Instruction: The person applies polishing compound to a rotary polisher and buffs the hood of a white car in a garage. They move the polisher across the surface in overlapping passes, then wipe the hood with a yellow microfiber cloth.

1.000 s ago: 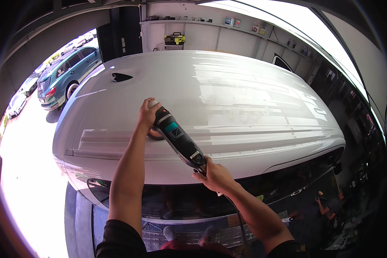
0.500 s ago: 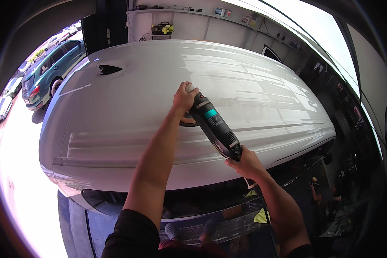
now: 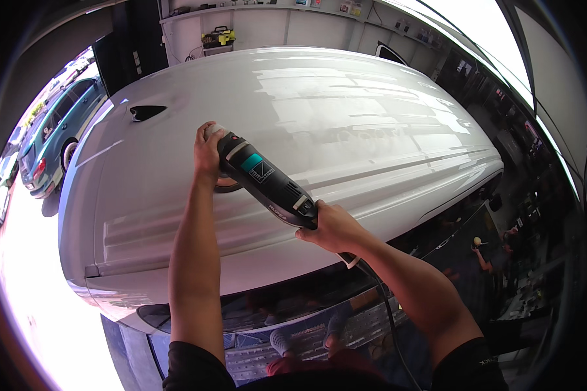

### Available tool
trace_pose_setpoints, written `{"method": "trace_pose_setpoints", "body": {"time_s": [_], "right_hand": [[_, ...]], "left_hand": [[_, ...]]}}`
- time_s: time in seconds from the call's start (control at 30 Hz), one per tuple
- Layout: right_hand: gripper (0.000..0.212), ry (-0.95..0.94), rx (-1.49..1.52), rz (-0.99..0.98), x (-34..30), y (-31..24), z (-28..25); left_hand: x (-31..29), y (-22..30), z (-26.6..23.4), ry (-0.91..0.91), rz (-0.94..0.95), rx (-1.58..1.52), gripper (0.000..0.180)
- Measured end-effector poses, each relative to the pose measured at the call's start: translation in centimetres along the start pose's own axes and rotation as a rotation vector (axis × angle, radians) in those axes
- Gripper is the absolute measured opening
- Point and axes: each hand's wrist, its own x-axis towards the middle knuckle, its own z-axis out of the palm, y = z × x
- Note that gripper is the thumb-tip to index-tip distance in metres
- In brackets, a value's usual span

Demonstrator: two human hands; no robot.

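A black car polisher (image 3: 267,179) with a teal panel lies slantwise over the white car roof (image 3: 163,169). My left hand (image 3: 209,151) is wrapped round the pale knob at its head end. Around the rear grip my right hand (image 3: 331,227) is closed. Under the head, the edge of a round pad (image 3: 227,185) shows against the roof; most of it is hidden by the tool and my left wrist. From the rear grip a dark power cord (image 3: 388,313) runs down past my right forearm.
A black fin antenna (image 3: 147,113) stands on the roof at the left. Below the roof edge is a metal platform (image 3: 254,368) with my feet on it. A yellow-black machine (image 3: 218,38) sits by the back wall under a shelf (image 3: 254,6). Outside stands a blue car (image 3: 62,137).
Both hands have carried the polisher to the left across the roof, and it now lies more slanted. The whole view has also shifted somewhat.
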Motion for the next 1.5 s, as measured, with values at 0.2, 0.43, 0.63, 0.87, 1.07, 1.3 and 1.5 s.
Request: {"method": "trace_pose_setpoints", "body": {"time_s": [0.2,0.43,0.63,0.87,1.07,1.3,1.5], "right_hand": [[0.053,-0.151,-0.025,0.006,0.5,-2.6,-2.3],[0.073,-0.177,0.165,-0.057,-4.1,0.9,-3.0],[0.076,0.235,0.032,-0.237,-6.2,7.0,1.7],[0.079,0.118,0.143,-0.032,-6.3,14.4,-5.0],[0.081,0.180,0.128,0.055,-7.4,21.8,-9.6],[0.082,0.333,0.138,0.196,-10.1,30.7,-14.5],[0.080,0.376,0.294,0.346,-10.6,34.0,-16.5]], "left_hand": [[-0.2,1.2,-2.1,0.125,0.021,0.067,0.043],[-0.4,0.3,-2.0,0.139,-0.021,0.040,0.041],[0.5,-1.2,3.7,0.073,-0.051,0.080,0.039],[1.2,-4.2,15.1,0.027,-0.123,0.136,0.039],[1.2,-8.4,25.8,-0.083,-0.162,0.060,0.037],[1.2,-15.5,41.4,-0.194,-0.169,0.153,0.043],[0.5,-17.6,48.3,-0.256,-0.145,0.302,0.052]]}}
